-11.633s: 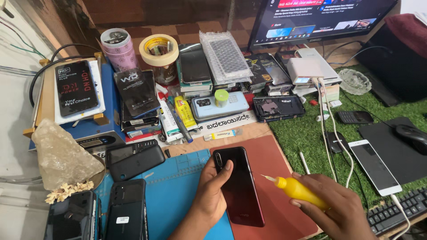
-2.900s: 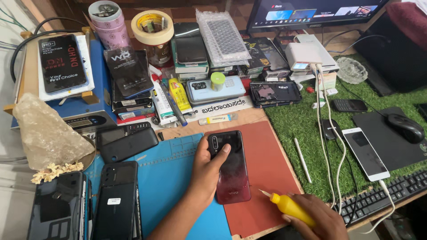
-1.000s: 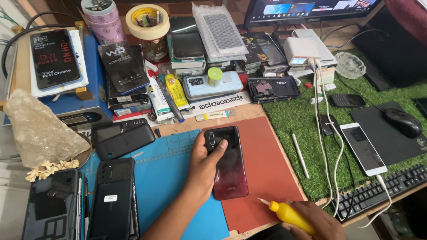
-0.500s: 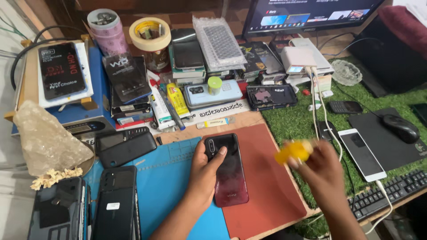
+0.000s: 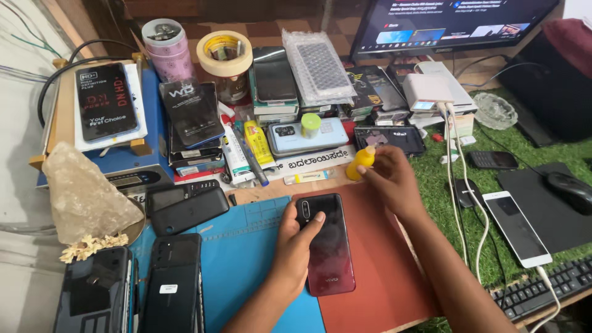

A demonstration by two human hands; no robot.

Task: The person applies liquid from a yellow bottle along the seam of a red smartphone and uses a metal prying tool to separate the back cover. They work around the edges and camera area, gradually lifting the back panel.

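A dark red phone (image 5: 330,250) lies back up on the red mat (image 5: 382,271). My left hand (image 5: 297,243) rests on its upper left edge, thumb on the glass near the camera. My right hand (image 5: 388,176) reaches to the far edge of the mat and holds a small yellow bottle (image 5: 359,161) upright beside a black phone frame (image 5: 388,139).
A blue mat (image 5: 246,259) lies left of the red one. Black phones (image 5: 172,280) and a rock (image 5: 83,194) sit at the left. Boxes, tape roll (image 5: 224,52) and tubes crowd the back. On the green turf at right are a white phone (image 5: 517,227), cables, mouse (image 5: 570,188) and keyboard (image 5: 542,290).
My right hand has carried the yellow bottle from the near right edge of the red mat up to its far edge. My left hand has stayed on the red phone.
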